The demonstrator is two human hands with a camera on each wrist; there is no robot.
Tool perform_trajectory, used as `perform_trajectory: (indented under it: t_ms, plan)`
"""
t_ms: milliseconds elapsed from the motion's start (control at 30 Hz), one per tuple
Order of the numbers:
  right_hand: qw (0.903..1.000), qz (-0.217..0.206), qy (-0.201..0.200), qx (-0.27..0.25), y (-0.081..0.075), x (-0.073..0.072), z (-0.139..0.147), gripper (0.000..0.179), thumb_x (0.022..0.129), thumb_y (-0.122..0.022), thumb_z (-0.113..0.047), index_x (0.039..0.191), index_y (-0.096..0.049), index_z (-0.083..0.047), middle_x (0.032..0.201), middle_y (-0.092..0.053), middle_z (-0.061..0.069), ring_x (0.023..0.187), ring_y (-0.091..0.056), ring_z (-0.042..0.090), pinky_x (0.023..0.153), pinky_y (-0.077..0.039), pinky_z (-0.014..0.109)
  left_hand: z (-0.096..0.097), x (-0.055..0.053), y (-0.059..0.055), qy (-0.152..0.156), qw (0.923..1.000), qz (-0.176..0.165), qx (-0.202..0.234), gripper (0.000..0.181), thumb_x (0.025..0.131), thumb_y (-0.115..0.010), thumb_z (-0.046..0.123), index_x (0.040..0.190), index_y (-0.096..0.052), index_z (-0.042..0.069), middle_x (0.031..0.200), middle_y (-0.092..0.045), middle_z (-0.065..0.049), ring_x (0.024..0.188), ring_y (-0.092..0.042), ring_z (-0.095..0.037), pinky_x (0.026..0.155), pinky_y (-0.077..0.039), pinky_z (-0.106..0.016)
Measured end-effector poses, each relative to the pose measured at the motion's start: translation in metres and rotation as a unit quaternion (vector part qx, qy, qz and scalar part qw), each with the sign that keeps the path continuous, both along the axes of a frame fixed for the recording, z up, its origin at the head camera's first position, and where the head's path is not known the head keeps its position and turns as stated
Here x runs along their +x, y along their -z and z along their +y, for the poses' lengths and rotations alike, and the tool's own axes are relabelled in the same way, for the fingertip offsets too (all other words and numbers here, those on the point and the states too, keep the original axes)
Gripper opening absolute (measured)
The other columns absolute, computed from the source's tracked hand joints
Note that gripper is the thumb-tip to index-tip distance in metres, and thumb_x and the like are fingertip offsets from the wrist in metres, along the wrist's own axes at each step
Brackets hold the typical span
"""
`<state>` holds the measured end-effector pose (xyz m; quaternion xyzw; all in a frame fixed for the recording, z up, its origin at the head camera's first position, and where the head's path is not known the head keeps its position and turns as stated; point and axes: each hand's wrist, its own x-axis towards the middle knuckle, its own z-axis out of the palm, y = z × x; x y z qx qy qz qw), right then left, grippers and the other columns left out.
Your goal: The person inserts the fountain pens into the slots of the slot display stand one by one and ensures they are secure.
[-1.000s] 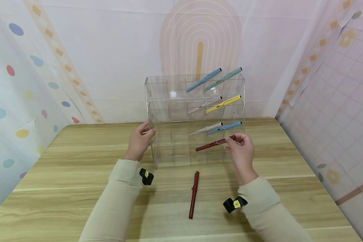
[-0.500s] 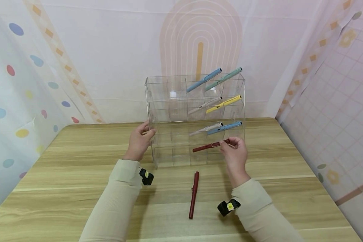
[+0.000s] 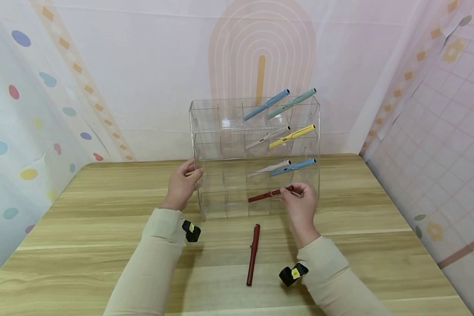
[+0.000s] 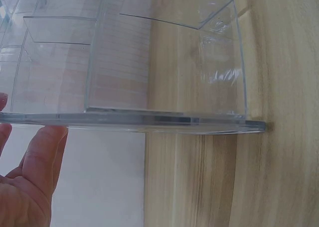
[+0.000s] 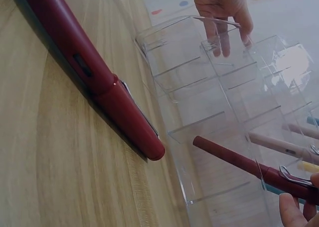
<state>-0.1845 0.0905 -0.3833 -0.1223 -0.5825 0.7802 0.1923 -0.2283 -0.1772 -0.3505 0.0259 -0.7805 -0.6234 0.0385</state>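
A clear acrylic pen rack [image 3: 237, 204] with stepped, divided tiers stands upright on the table. My left hand [image 3: 180, 188] holds its left side panel, thumb on one face and fingers on the other, also visible in the left wrist view. With thumb and fingertips, my right hand [image 3: 301, 205] pinches a dark red pen [image 3: 262, 196] near its clip end. That pen slants in front of the lowest tier, its bare end pointing left at the third compartment. In the right wrist view its barrel [image 5: 229, 160] overlaps the rack's dividers.
A second dark red pen [image 3: 253, 256] lies on the wooden table [image 3: 102, 228] before the rack. Several pens lean in the upper tiers' right half, among them a yellow pen [image 3: 292, 136] and a green pen [image 3: 292, 104]. A patterned curtain [image 3: 162, 66] hangs behind.
My right hand has moved left and slightly down, carrying the red pen closer to the lowest tier. My left hand, the rack and the pen on the table have stayed put.
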Motion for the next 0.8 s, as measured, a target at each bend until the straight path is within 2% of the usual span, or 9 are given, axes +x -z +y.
perform_trajectory:
  t_ms: [200, 433, 800]
  plan:
    - [0.9999, -0.011, -0.006, 0.005, 0.003, 0.0005, -0.0023, 0.02, 0.082, -0.063, 0.013, 0.093, -0.052, 0.001, 0.088, -0.052, 0.005, 0.069, -0.058, 0.005, 0.058, -0.052, 0.018, -0.0002, 0.0011, -0.0006, 0.001, 1.0, 0.001, -0.003, 0.054, 0.099, -0.052, 0.015, 0.151, -0.035, 0.019, 0.135, -0.048, -0.019, 0.116, -0.051, -0.024, 0.083, -0.049, -0.033]
    - [0.9996, -0.018, -0.009, 0.022, 0.007, 0.0008, -0.0028, 0.021, 0.083, -0.063, 0.012, 0.099, -0.052, 0.006, 0.091, -0.053, 0.007, 0.071, -0.058, 0.005, 0.061, -0.053, 0.02, -0.0003, 0.002, -0.0013, 0.003, 1.0, 0.001, -0.001, 0.055, 0.099, -0.052, 0.015, 0.151, -0.034, 0.019, 0.137, -0.047, -0.019, 0.119, -0.05, -0.026, 0.088, -0.049, -0.039]
    - [0.9991, -0.015, -0.011, 0.038, 0.0099, 0.0044, -0.0024, 0.02, 0.082, -0.063, 0.012, 0.096, -0.051, 0.004, 0.091, -0.051, 0.006, 0.073, -0.057, 0.006, 0.063, -0.052, 0.02, -0.0003, 0.0011, -0.0005, 0.001, 1.0, 0.002, -0.009, 0.054, 0.099, -0.052, 0.015, 0.151, -0.035, 0.019, 0.133, -0.05, -0.017, 0.115, -0.052, -0.023, 0.082, -0.05, -0.032]
